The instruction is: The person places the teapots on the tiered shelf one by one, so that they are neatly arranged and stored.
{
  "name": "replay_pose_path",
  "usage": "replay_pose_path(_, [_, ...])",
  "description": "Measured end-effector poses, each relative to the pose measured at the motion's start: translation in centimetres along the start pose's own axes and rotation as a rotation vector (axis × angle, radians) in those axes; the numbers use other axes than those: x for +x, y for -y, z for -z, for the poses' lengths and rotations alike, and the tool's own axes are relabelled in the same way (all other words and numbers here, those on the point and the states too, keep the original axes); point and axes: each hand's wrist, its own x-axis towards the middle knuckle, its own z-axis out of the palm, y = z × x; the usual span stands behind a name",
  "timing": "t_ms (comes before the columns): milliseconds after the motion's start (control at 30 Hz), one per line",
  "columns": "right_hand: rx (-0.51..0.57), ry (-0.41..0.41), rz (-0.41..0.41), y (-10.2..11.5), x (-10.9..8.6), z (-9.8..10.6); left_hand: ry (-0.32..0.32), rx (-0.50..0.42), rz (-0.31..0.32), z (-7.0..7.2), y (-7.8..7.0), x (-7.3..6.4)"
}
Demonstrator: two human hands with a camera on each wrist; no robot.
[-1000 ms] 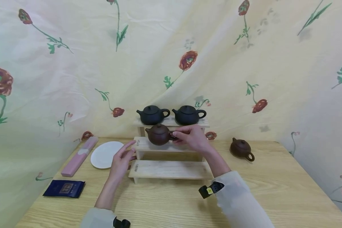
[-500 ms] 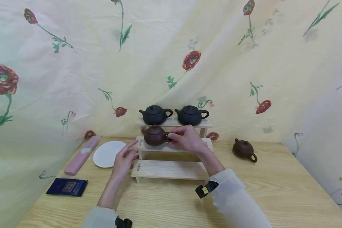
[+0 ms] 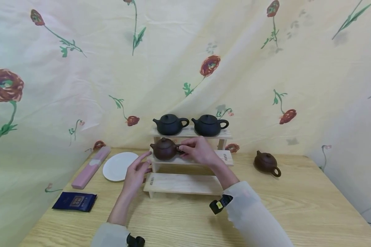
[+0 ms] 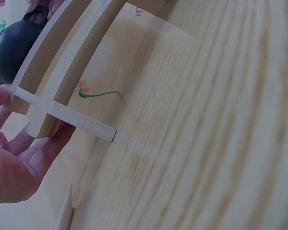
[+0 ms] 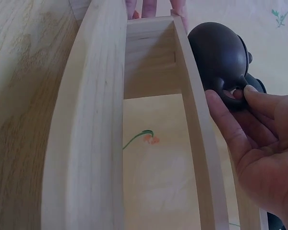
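Observation:
My right hand [image 3: 199, 151] pinches the handle of a dark brown teapot [image 3: 164, 149] between thumb and fingers. That teapot is upright at the left end of the middle step of a pale wooden stepped rack [image 3: 185, 183], its spout facing left. In the right wrist view the teapot [image 5: 218, 52] hangs close along the shelf's edge. My left hand [image 3: 135, 175] touches the rack's left end with its fingers spread; in the left wrist view its fingers [image 4: 50, 148] lie against the end of the shelves. Two black teapots, one on the left [image 3: 168, 125] and one on the right [image 3: 208, 125], occupy the top step.
Another brown teapot [image 3: 266, 163] rests on the table right of the rack. At the left are a white plate [image 3: 119, 167], a long pink box [image 3: 91, 168] and a dark blue packet [image 3: 75, 201]. A floral cloth [image 3: 160, 61] hangs behind the table.
My right hand has carried the brown teapot leftward along the middle step and slightly lower, toward its left end. My left hand keeps its place at the rack. The head view has shifted a little.

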Motion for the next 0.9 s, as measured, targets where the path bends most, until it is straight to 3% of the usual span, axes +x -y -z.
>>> replay_pose_path(900, [-0.054,0.015,-0.02,-0.79,0.18,0.22,-0.002,0.009,0.002,0.06,0.07,-0.09])
